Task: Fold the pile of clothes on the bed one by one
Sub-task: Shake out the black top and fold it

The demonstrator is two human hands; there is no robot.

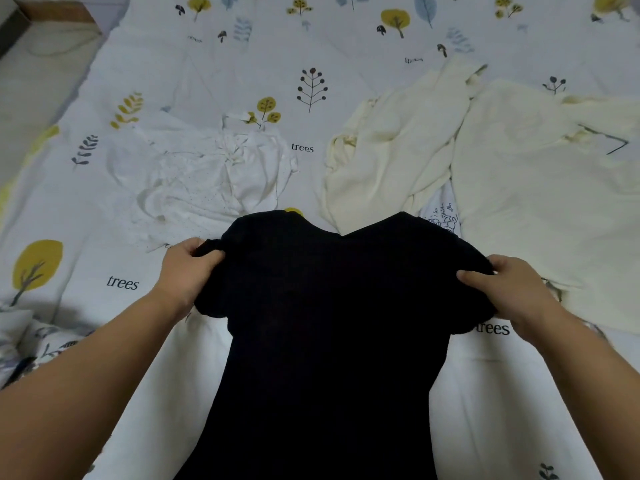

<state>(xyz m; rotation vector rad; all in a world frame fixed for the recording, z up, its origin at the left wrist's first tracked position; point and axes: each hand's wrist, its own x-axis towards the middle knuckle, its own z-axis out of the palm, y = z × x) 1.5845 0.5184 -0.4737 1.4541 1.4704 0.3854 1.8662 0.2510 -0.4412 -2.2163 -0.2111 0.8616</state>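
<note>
Two bare forearms come into view from the bottom corners, nothing worn on either one: no sleeve, no cuff showing anywhere up to the frame's edge. The left hand (188, 268) carries no ring, no watch, no strap at the wrist. The right hand (509, 289) is just the same, plain at the wrist and plain along the fingers, no glove, no band. Fingernails on the right look short and unpainted; on the left they are mostly tucked out of sight, so no call there
</note>
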